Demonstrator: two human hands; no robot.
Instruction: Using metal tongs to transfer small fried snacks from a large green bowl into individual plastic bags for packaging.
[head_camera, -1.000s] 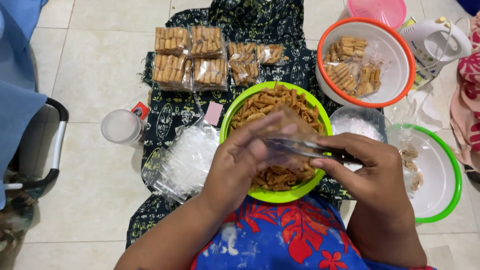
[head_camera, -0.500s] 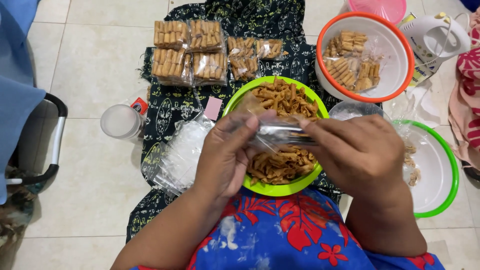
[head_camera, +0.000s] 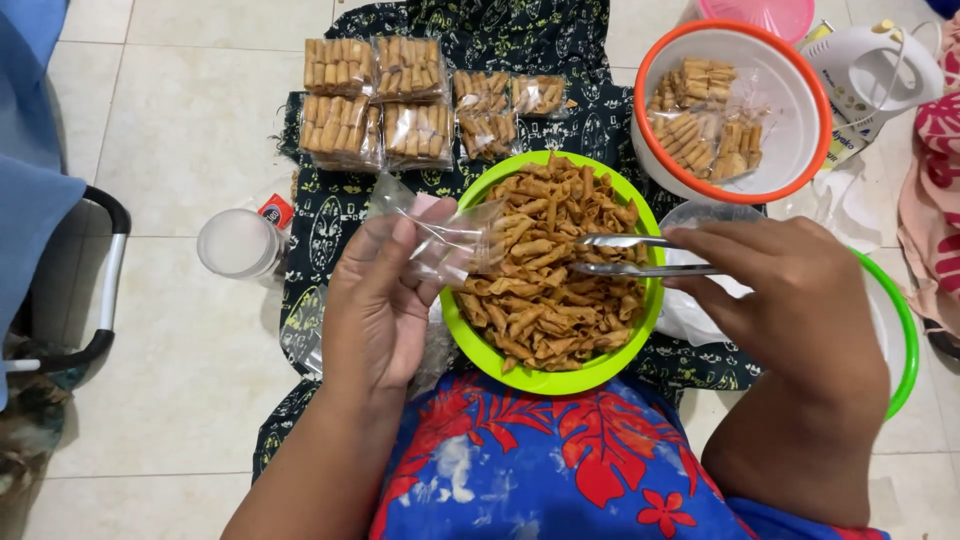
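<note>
Change: hands parted; left hand (head_camera: 375, 300) now left of green bowl (head_camera: 560, 378).
Left grip: pinching clear bag (head_camera: 445, 240), mouth toward snacks.
Right hand (head_camera: 790, 300): clamped on metal tongs (head_camera: 625, 255), tips apart over fried sticks (head_camera: 545, 260).

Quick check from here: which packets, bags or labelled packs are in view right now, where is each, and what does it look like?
Clear plastic bag: in left hand, empty, crinkled.
Filled snack packets: rows on dark cloth beyond green bowl, clear, brown sticks.
Packets in orange-rimmed bowl: upper right, clear.
Small red pack: beside white lid.
</note>
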